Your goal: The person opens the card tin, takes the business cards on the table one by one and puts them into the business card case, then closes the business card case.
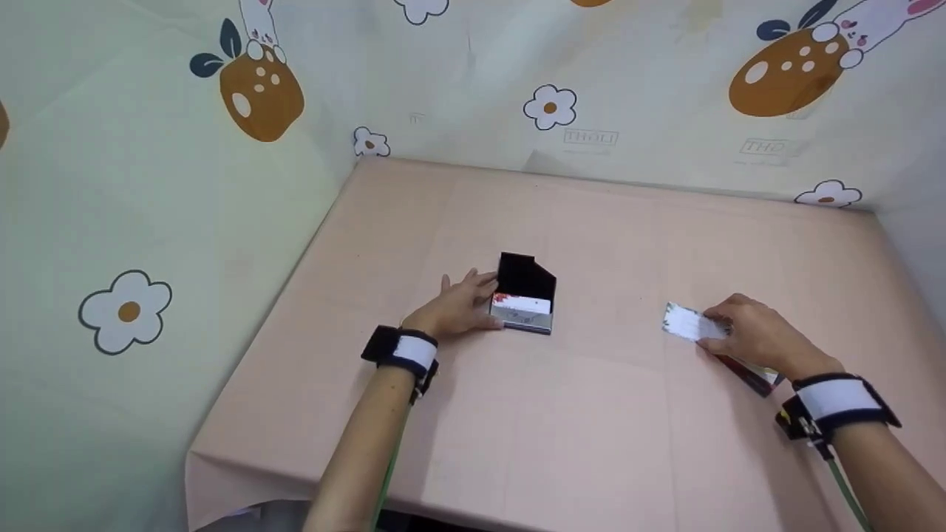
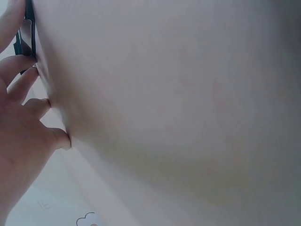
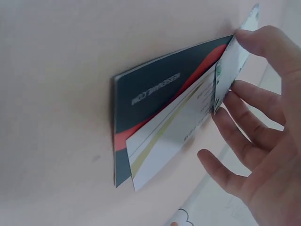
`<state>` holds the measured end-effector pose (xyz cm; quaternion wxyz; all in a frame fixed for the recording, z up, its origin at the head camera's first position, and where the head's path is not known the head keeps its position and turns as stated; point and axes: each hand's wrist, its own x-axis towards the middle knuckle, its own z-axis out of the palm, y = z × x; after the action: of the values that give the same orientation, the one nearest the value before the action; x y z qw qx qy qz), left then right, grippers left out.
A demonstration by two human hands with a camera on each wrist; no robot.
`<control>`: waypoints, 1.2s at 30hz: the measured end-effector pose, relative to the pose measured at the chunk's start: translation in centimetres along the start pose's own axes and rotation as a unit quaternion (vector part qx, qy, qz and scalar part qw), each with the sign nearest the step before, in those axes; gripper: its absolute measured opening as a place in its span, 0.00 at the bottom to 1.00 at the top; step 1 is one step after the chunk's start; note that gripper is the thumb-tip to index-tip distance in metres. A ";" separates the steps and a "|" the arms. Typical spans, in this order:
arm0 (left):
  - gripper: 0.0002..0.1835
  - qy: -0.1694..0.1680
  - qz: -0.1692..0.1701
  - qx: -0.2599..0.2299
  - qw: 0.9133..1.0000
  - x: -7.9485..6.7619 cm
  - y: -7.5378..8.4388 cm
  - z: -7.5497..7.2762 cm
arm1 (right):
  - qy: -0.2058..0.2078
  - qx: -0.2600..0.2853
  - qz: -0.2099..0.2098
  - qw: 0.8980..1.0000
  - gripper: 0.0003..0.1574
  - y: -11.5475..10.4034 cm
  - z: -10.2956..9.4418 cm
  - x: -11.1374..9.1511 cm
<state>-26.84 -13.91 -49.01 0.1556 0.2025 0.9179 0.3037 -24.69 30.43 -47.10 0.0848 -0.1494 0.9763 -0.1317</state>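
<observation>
An open business card case [image 1: 521,319] with a black raised lid [image 1: 521,277] stands mid-table. Inside it shows a white card [image 1: 526,303] with red print. My left hand [image 1: 460,307] holds the case by its left side, thumb at the front corner and a finger by the lid. To the right, my right hand [image 1: 765,336] pinches a white business card [image 1: 684,322] with a leafy border between thumb and fingers. Under that card lie a dark card stack [image 3: 150,89] with a red band and a white card [image 3: 164,146] with a gold stripe.
A pink cloth [image 1: 591,414] covers the table. Behind and to the left hangs a pale curtain [image 1: 458,89] printed with flowers and rabbits. Each wrist wears a strapped camera band, the left band [image 1: 414,351] and right band [image 1: 842,399], with green cables trailing.
</observation>
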 end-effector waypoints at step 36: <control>0.41 -0.002 -0.006 0.017 1.000 0.0 0.1 0.0 | 0.175 -0.110 -0.176 0.962 0.33 -2.7 0.3 0.5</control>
<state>-26.85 -13.87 -48.96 0.1556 0.1997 0.9239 0.2867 -24.41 27.72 -46.72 -0.1287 -0.3022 0.9426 -0.0602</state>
